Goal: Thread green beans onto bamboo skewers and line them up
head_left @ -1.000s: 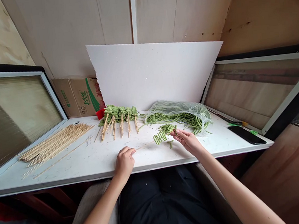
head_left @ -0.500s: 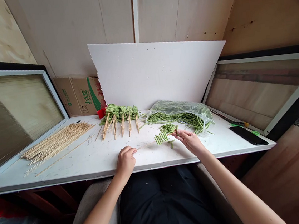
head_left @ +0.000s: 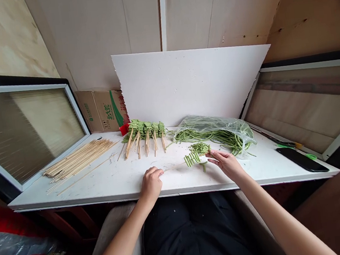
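My left hand (head_left: pixel 151 182) is closed around the blunt end of a thin bamboo skewer (head_left: pixel 174 167), which points right over the table. Several short green bean pieces (head_left: pixel 192 159) sit threaded side by side near its far end. Just beyond them, my right hand (head_left: pixel 227 164) pinches a small piece of green bean between thumb and fingertips. Whether the skewer's tip touches that piece is too small to tell. Behind the fingers lies a small heap of cut bean pieces (head_left: pixel 199 148), and a loose piece (head_left: pixel 204 166) rests on the table below the skewer.
Bare skewers (head_left: pixel 80 159) lie in a pile at the left of the white table (head_left: pixel 109 187). Filled bean skewers (head_left: pixel 147 129) are stacked at the back. Long green beans (head_left: pixel 229 140) spill from a clear plastic bag (head_left: pixel 215 121). A black phone (head_left: pixel 301 159) lies at right.
The whole view has shifted, so the table and hands appear farther right. Both hands keep nearly the same places relative to the skewer, with the bean piece still in my right fingers.
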Motion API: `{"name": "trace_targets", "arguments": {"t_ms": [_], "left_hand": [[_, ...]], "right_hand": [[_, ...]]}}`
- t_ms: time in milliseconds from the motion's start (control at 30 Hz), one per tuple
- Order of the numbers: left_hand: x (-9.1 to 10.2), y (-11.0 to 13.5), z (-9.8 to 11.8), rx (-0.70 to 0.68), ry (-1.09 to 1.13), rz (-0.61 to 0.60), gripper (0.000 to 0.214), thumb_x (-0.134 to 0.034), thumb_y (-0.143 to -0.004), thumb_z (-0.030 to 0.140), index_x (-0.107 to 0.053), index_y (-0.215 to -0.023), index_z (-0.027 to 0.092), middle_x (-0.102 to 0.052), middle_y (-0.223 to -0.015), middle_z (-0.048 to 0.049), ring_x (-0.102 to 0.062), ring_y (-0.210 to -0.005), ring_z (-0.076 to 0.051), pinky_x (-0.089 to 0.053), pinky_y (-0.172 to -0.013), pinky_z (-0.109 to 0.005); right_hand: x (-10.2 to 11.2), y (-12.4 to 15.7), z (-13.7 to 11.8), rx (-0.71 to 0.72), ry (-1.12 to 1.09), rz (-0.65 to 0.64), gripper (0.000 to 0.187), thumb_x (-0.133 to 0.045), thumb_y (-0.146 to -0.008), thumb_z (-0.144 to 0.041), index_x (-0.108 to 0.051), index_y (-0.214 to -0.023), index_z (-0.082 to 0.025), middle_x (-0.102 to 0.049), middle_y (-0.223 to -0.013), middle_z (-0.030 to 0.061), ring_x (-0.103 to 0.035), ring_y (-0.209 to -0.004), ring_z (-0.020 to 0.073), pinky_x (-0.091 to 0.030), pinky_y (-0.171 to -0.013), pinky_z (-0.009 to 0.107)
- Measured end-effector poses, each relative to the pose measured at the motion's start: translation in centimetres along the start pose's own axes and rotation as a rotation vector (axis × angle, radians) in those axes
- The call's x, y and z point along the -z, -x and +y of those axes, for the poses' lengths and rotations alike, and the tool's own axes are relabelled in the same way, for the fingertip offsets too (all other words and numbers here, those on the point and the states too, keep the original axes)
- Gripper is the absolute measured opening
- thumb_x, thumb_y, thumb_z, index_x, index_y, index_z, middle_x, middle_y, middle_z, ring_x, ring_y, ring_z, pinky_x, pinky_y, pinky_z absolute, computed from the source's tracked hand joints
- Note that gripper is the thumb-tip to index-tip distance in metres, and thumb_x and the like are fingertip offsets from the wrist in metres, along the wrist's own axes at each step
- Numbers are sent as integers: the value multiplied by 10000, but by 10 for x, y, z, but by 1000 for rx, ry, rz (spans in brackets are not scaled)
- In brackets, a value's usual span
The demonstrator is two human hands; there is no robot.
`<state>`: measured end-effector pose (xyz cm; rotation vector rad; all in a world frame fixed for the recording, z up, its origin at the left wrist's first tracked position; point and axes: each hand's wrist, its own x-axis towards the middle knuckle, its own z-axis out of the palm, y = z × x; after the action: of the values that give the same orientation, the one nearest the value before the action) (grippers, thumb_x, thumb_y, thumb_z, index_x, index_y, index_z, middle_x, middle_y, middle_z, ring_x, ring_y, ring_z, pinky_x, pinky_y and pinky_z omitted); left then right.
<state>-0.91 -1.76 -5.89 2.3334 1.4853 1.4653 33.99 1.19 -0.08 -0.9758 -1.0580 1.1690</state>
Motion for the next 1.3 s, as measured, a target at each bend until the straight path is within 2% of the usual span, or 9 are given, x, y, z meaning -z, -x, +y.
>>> {"name": "trace_targets", "arguments": {"t_ms": [100, 267, 467, 700, 833, 967, 1100, 1233, 1300], "left_hand": [[-1, 0, 1, 6, -13, -2, 429, -483, -769, -141, -770, -860, 165, -717, -838, -53, -664, -835, -196, -526, -777, -305], [-2, 1, -1, -9, -68, -4, 445, -475, -754, -147, -774, -850, 168, -710, -826, -55, -633, -812, -199, -505, -749, -306], [-3, 1, -2, 0, -41, 4, 432, -481, -764, -144, -771, -836, 168, -701, -823, -58, -628, -799, -193, -502, -739, -300], [-4, 0, 0, 9, 10, 5, 431, -491, -779, -143, -774, -854, 172, -711, -835, -54, -650, -807, -195, -516, -751, -303], [-5, 0, 0, 42, 29, 8, 449, -483, -765, -151, -776, -862, 174, -714, -845, -51, -670, -833, -193, -531, -775, -302], [-3, 0, 2, 74, 29, 3, 440, -489, -763, -145, -776, -863, 173, -716, -853, -51, -676, -835, -190, -539, -771, -296], [-1, 0, 3, 98, 31, 19, 452, -482, -754, -146, -778, -869, 176, -716, -861, -50, -683, -844, -186, -547, -770, -290], [-1, 0, 3, 96, 29, 30, 466, -476, -745, -151, -777, -875, 180, -715, -867, -50, -686, -848, -187, -556, -771, -295], [0, 0, 3, 92, 24, 35, 462, -481, -748, -150, -777, -878, 181, -714, -862, -47, -688, -848, -188, -557, -773, -296]], "right_hand": [[0, -2, 1, 0, 51, 52, 446, -951, -624, -575, -854, -897, -236, -801, -1000, 98, -729, -1037, 293, -622, -788, 362], [1, -5, 4, 79, 194, 85, 431, -918, -645, -611, -832, -797, -217, -773, -883, 91, -690, -871, 239, -526, -632, 297], [-2, -4, 11, 65, 216, 83, 468, -895, -641, -656, -807, -774, -216, -754, -839, 79, -657, -820, 222, -502, -649, 303], [-32, 10, 14, 120, 316, 7, 473, -856, -709, -657, -731, -662, -204, -765, -883, 89, -680, -893, 259, -508, -744, 333], [-38, 12, 11, 125, 331, 35, 437, -866, -720, -632, -776, -749, -205, -776, -967, 88, -673, -950, 260, -498, -763, 322], [-27, 8, 14, 88, 357, -29, 467, -832, -757, -646, -828, -924, -210, -780, -1128, 105, -674, -927, 255, -490, -706, 318], [-4, -1, 12, 141, 489, -113, 527, -755, -828, -648, -805, -1181, -260, -773, -1208, 112, -692, -966, 281, -510, -751, 354], [15, -8, 10, 339, 851, -111, 394, -694, -867, -595, -849, -1032, -272, -784, -1013, 129, -665, -935, 327, -513, -872, 464], [17, -8, 13, 452, 1041, -117, 344, -644, -910, -527, -854, -1032, -284, -767, -995, 141, -629, -947, 346, -497, -906, 506]]}}
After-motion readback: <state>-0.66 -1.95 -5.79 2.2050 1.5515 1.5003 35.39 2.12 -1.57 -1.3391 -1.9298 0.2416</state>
